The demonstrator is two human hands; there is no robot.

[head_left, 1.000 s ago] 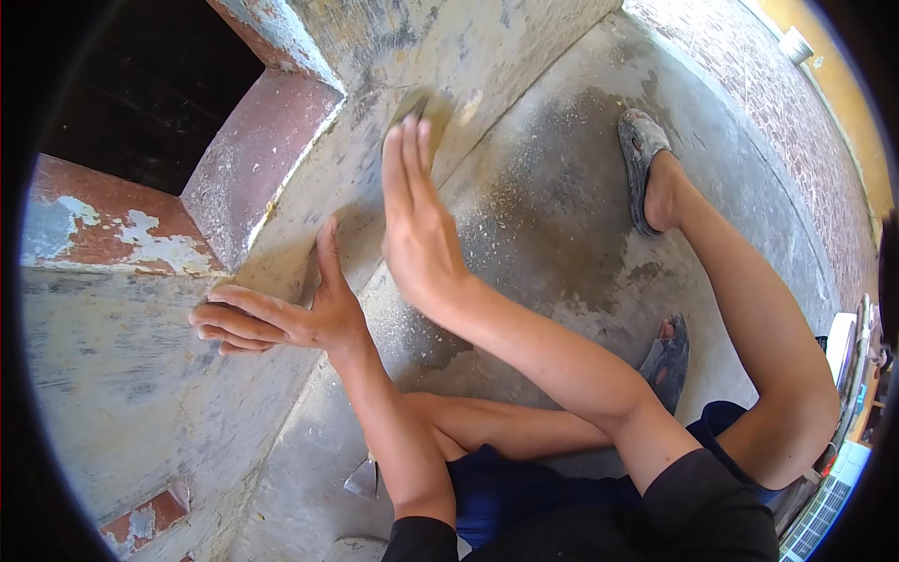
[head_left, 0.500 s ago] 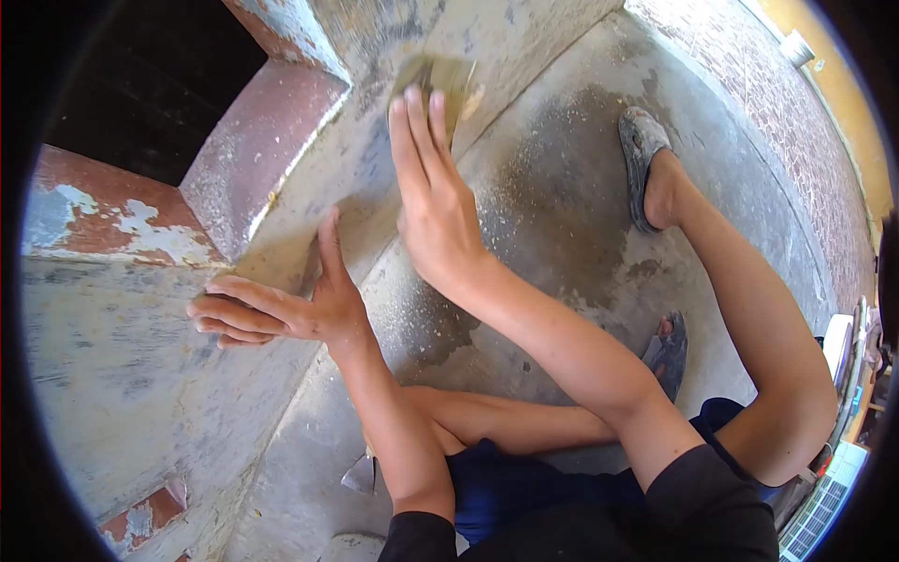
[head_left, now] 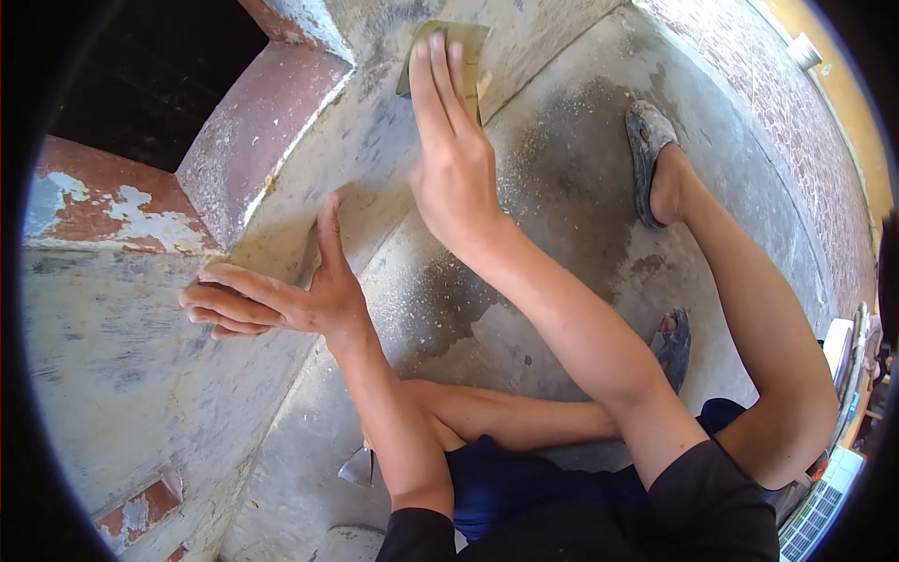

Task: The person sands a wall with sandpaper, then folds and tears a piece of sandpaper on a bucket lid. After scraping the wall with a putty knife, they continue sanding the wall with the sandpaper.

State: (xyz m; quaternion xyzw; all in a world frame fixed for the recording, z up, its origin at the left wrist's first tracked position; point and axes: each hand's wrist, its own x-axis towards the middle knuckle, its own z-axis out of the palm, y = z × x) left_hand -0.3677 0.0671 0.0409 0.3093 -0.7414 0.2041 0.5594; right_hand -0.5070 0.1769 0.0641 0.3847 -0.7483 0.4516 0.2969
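Note:
My right hand (head_left: 453, 164) is stretched up along the low wall, its fingers laid flat over a sheet of sandpaper (head_left: 475, 47) that it holds against the plaster. The sheet is olive-brown, and its edges stick out around the fingertips. Further down the same wall (head_left: 122, 347), my left hand (head_left: 309, 304) rests with the thumb raised and the fingers apart, holding nothing. Patches of dark grey and worn paint mark the pale wall surface.
A dark opening (head_left: 150, 84) with a chipped red ledge (head_left: 253, 131) lies at upper left. White dust and damp stains cover the concrete floor (head_left: 562, 234). A small scraper-like blade (head_left: 356, 467) lies by my left forearm. My sandalled feet (head_left: 651, 155) are at right.
My right hand has slid upward and slightly right along the wall with the sandpaper. My left hand has stayed nearly in place, its fingers shifting a little.

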